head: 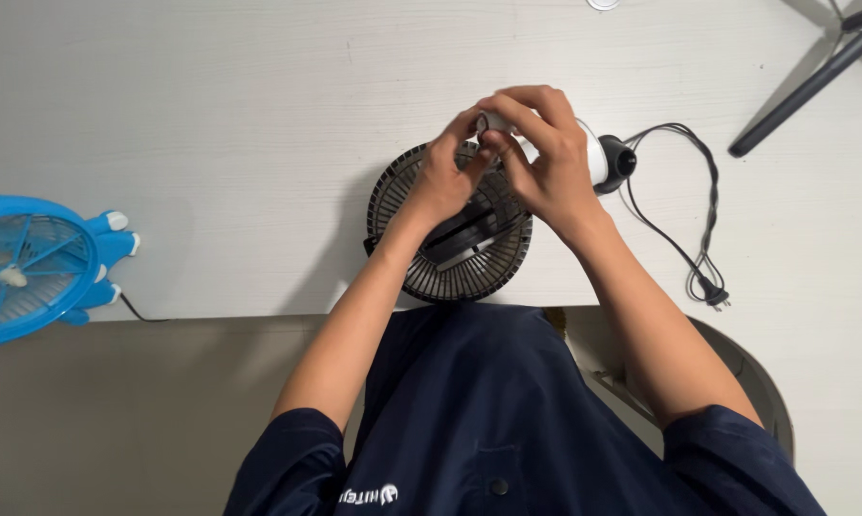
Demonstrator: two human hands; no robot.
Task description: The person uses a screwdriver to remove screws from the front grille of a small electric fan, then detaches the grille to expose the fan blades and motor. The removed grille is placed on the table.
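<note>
Black fan grille (464, 258), round and ribbed, lies at the near edge of the white table (211, 115), directly before the person. Above its far rim, the left hand (441, 182) and right hand (546, 158) meet, fingertips pinched closed on a small white part (493, 121) of the fan's white motor housing (598, 158). What the part is cannot be determined. A black power cord (679, 210) runs from the housing to the right and ends in a plug (716, 296). A blue fan (30, 268) rests at the table's left edge. Dark tripod legs (813, 81) cross the far right corner.
</note>
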